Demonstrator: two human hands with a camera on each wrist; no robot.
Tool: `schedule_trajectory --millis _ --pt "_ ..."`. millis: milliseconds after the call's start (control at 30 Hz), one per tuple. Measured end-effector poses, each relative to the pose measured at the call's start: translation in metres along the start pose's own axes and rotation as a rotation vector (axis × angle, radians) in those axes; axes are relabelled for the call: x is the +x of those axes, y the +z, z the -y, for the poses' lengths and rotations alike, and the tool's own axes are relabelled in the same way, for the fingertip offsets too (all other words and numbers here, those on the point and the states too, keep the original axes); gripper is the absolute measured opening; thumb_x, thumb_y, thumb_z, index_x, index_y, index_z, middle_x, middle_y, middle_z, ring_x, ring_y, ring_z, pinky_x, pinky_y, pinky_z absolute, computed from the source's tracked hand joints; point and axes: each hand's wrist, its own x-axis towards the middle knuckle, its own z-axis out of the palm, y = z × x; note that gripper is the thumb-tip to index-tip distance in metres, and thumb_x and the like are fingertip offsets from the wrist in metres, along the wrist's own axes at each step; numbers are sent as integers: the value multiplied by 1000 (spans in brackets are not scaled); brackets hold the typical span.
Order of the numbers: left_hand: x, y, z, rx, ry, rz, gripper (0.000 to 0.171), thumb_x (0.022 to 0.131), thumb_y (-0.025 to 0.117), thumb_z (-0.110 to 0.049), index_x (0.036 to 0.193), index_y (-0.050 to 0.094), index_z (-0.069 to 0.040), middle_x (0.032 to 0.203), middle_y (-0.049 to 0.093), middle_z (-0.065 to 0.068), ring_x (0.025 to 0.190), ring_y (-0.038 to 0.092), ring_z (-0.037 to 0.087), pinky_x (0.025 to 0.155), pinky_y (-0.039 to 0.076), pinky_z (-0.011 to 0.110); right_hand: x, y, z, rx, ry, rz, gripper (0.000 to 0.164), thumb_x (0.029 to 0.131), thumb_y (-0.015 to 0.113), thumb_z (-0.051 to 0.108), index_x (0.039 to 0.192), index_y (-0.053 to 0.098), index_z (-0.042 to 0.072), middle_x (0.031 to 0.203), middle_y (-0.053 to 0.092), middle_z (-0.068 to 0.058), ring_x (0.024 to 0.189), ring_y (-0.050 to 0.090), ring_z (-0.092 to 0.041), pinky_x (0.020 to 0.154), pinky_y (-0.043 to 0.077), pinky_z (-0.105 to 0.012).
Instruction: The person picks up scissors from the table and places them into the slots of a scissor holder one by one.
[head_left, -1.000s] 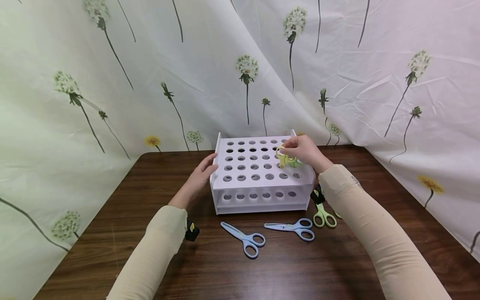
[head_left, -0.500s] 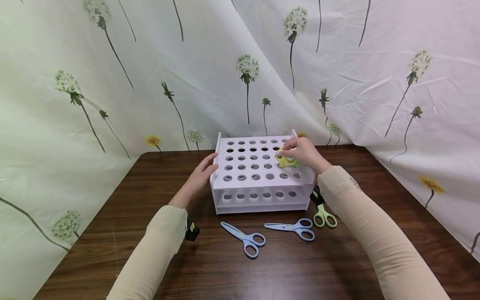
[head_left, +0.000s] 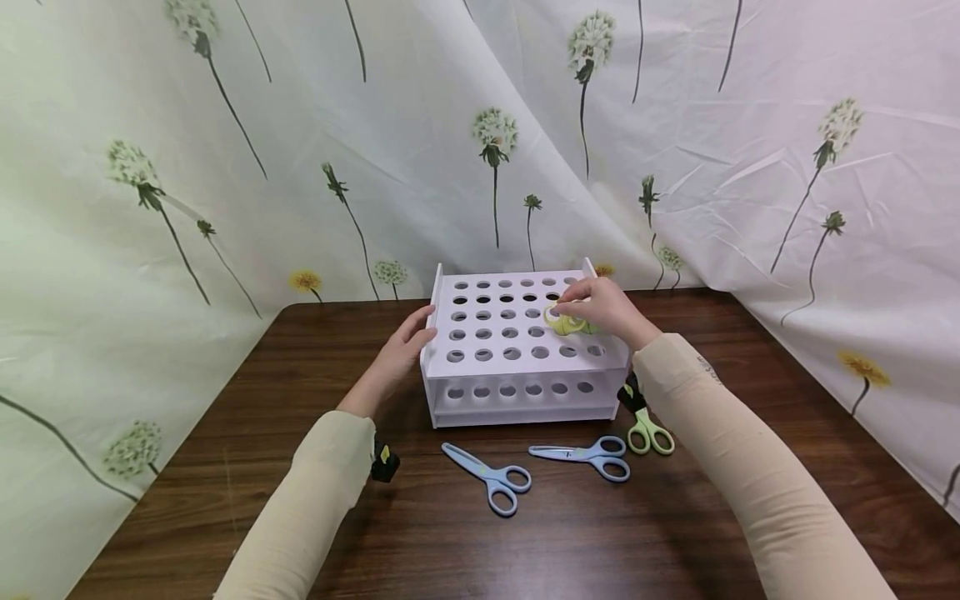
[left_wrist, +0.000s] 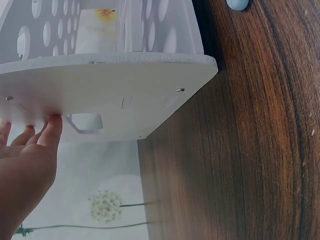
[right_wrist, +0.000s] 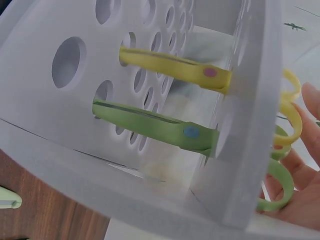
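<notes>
A white rack (head_left: 517,367) with rows of round holes stands on the table. At its right side, my right hand (head_left: 600,308) pinches the handle of yellow scissors (head_left: 564,325). Their closed blades pass down through the top panel, and the tip sits in a hole of the lower panel, as the right wrist view shows. Beside them, green scissors (right_wrist: 150,125) stand in the rack the same way, their handles near my fingers. My left hand (head_left: 401,350) touches the rack's left side panel (left_wrist: 115,90) with its fingertips, fingers fairly straight.
Two pairs of blue scissors, one on the left (head_left: 491,479) and one on the right (head_left: 588,456), lie before the rack. Light-green scissors (head_left: 649,433) lie by its right front corner, partly hidden by the wrist camera. A flower-print cloth (head_left: 420,167) hangs behind the brown table (head_left: 300,500).
The yellow scissors have gone down into the rack and turned slightly, their handles now resting low near the top panel. My right hand has lowered with them; my left hand has stayed put.
</notes>
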Motion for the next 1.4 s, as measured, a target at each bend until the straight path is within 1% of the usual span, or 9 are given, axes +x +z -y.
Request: schedule_trajectory --millis 133,267,500,700,900,1033,1200,1400 --pt "0 0 1 11 -1 -5 49 97 45 -22 143 30 -12 146 25 16 129 27 28 104 23 44 -2 -3 -4 -10 19 -27 22 84 67 21 98 71 4 109 64 -11 109 51 -25 92 38 -40" --pt "1 -1 2 29 2 -4 50 97 45 -21 144 29 -12 147 24 16 131 25 29 105 21 44 -6 -8 -7 13 50 -39 24 85 66 20 102 70 3 110 63 -11 109 50 -25 92 37 -41" --pt "1 -2 2 30 9 1 50 97 44 -23 144 29 -12 147 23 17 132 23 28 105 21 44 -11 -14 -12 41 31 -62 28 85 66 21 105 68 2 113 60 -13 104 49 -25 88 37 -39" --pt "1 -2 2 48 7 0 51 97 45 -24 144 29 -13 147 23 16 132 23 28 105 21 44 -16 -20 -13 73 50 -67 29 86 66 24 106 68 4 113 59 -12 98 49 -24 82 38 -36" --pt "1 -2 2 45 6 2 51 97 45 -24 144 29 -13 147 23 16 131 24 28 105 21 45 -19 -23 -17 87 58 -84 34 85 66 24 110 66 1 113 59 -13 97 50 -23 80 40 -34" --pt "0 -3 2 50 5 10 52 97 44 -25 144 28 -13 147 22 16 132 23 29 105 21 45 -22 -25 -18 90 56 -93 34 86 65 23 111 65 0 111 59 -14 95 51 -22 78 40 -33" --pt "0 -3 2 47 7 11 51 97 44 -25 144 28 -13 148 22 15 132 22 29 105 21 45 -25 -30 -18 86 74 -98 37 86 65 28 112 65 2 113 59 -14 98 51 -23 79 41 -34" --pt "0 -3 2 40 0 12 51 98 44 -25 145 28 -13 148 21 15 132 22 28 105 20 45 -29 -36 -17 92 72 -101 41 88 63 30 116 62 0 115 58 -14 102 50 -24 84 40 -38"
